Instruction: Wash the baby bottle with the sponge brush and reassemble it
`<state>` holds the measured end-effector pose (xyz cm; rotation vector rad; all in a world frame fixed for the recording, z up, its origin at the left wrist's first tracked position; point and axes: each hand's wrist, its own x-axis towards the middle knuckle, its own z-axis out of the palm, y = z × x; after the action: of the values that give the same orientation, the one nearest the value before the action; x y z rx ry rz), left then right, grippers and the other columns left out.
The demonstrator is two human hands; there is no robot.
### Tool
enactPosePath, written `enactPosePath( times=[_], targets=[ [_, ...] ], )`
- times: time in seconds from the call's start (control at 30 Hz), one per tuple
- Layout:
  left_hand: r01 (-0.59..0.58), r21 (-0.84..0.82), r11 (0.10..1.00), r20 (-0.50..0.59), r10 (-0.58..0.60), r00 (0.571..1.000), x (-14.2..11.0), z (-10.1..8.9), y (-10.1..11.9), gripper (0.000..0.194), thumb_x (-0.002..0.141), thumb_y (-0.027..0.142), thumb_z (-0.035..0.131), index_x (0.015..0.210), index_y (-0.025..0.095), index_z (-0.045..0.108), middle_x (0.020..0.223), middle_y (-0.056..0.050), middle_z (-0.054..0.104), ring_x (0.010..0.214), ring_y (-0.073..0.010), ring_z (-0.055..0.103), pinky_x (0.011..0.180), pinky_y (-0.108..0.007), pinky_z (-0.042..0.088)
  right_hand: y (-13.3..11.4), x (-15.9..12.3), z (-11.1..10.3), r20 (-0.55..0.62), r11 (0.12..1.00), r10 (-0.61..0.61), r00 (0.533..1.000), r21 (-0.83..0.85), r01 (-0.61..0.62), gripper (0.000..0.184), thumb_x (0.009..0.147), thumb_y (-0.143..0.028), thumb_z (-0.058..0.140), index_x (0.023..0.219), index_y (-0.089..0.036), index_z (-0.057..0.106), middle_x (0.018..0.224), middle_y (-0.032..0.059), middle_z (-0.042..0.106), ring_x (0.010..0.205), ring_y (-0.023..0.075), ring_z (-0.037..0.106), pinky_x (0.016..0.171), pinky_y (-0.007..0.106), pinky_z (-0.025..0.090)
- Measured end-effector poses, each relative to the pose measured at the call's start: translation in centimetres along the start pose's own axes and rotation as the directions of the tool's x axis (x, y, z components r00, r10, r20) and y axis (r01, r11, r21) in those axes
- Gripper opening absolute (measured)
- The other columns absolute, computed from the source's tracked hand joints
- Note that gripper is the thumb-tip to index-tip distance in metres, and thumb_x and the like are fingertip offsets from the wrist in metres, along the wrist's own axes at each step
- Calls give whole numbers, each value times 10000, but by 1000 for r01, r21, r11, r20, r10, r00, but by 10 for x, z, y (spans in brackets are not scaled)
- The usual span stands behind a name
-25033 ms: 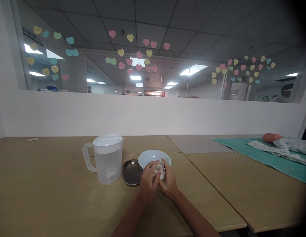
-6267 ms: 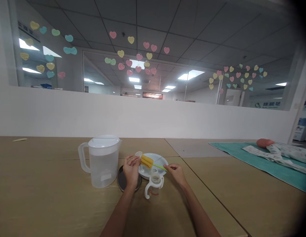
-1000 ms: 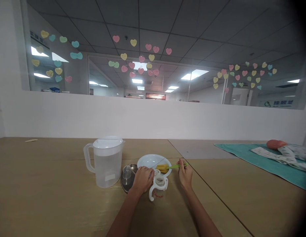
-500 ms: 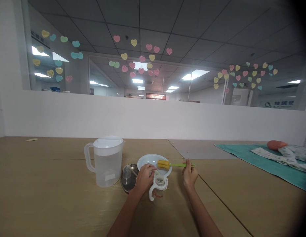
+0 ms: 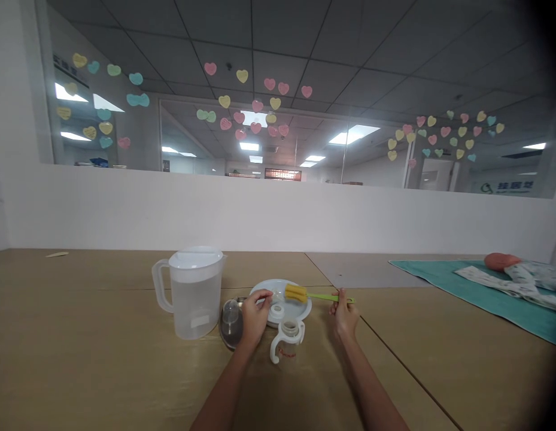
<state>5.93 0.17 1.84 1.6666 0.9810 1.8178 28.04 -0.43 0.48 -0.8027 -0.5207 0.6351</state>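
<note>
My right hand (image 5: 346, 314) is closed around the green handle of a bottle brush (image 5: 321, 296). The brush's yellow sponge head is over the right side of a white bowl (image 5: 304, 311). My left hand (image 5: 256, 314) pinches a small clear piece that looks like a bottle nipple (image 5: 278, 296), above the bowl. Just below it is a white collar ring (image 5: 276, 310); whether the two are joined I cannot tell. In front of the bowl, a baby bottle (image 5: 288, 342) with white handles stands upright, its mouth uncovered.
A lidded clear pitcher (image 5: 196, 305) stands to the left. Between it and my left hand lies a dark metal tray (image 5: 227, 340) with a clear dome-shaped cap (image 5: 231, 312) on it. At the far right, cloths lie on a green towel (image 5: 433, 278). A white wall (image 5: 278, 215) borders the table's back.
My left hand has shifted slightly left and back, bringing the white ring and clear nipple into sight by its fingertips. The brush and bottle stay almost where they were.
</note>
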Motion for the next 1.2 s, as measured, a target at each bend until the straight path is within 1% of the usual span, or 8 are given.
enactPosePath(
  times=[0.13,0.3,0.43,0.53,0.63,0.9,1.07,1.2],
  targets=[
    [6,-14,1000,-31,-6,999,1,-1,0,156,718,266,604,778,151,690,835,-76,707,802,-181,661,728,-294,552,-3,0,1,82,988,118,990,92,-125,450,660,-601,662,688,-161,573,414,-108,363,362,51,349,362,191,322],
    [24,-14,1000,-106,-25,994,2,-5,1,164,731,281,599,808,171,692,878,-75,708,821,-175,656,754,-296,538,-7,-5,5,278,919,312,908,154,-363,385,685,-528,689,647,-178,534,406,-122,299,347,35,287,333,159,276],
    [77,-47,996,-111,-82,990,2,-4,1,183,693,304,625,798,174,699,884,-74,712,815,-176,655,739,-282,531,-3,-9,6,341,955,269,901,31,-297,409,653,-556,702,671,-171,565,418,-107,355,361,48,347,347,174,326],
    [124,-56,991,-111,-130,985,2,-1,1,225,677,309,603,810,152,694,828,-74,717,759,-177,662,700,-272,528,3,-10,5,235,985,157,959,-107,-135,472,608,-599,705,703,-147,608,424,-82,437,379,73,421,382,209,399],
    [166,-9,986,-168,-165,972,5,-2,1,243,702,280,505,816,148,675,744,-47,703,671,-157,651,640,-251,511,7,-5,2,77,994,99,992,-43,-96,472,623,-606,681,712,-148,612,415,-90,431,376,73,426,393,212,414],
    [293,338,894,-286,-199,937,6,-36,0,228,676,202,437,645,199,663,689,-27,689,708,-182,619,671,-263,440,3,8,-8,-101,956,241,965,198,-218,296,762,-463,600,689,-179,553,407,-104,393,362,54,388,393,179,383],
    [313,559,768,-241,-211,947,5,-51,-4,298,755,184,393,632,196,664,791,-60,713,812,-204,635,752,-277,429,5,11,-11,-123,951,247,961,219,-216,295,798,-453,544,658,-201,481,403,-114,353,346,50,356,382,174,349],
    [317,702,638,-154,-298,942,6,-50,-10,208,705,144,490,612,171,674,733,-109,703,775,-245,655,713,-301,444,7,13,-12,-119,951,256,959,210,-227,274,804,-433,532,673,-196,494,398,-116,342,344,50,343,387,176,342]
  ],
)
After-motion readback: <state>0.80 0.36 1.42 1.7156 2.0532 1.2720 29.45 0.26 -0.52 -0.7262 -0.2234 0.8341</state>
